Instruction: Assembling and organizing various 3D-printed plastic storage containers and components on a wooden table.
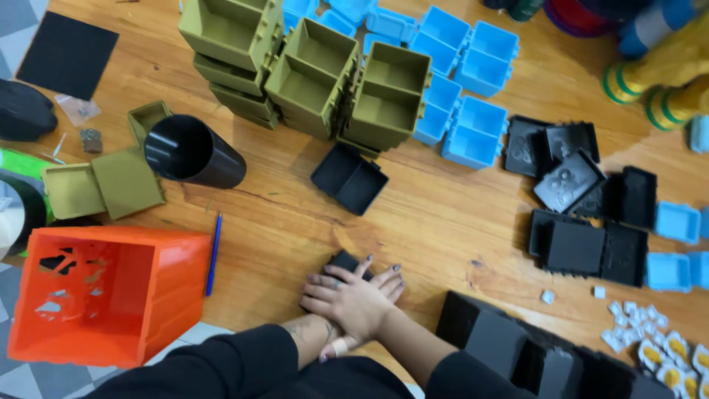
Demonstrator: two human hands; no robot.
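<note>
Both hands stacked, right hand [362, 303] over left hand [325, 290], fingers flat and together, pressing down on small black box [346, 261] just right of orange crate [111, 295]. Apparently being pressed closed; latch hidden. Open black box [349, 177] beyond crate still unclosed.

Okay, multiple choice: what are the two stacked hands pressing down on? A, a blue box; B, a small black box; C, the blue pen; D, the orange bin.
B: both hands, the right hand laid over the left hand, press on a small black box on the wooden table.
</note>
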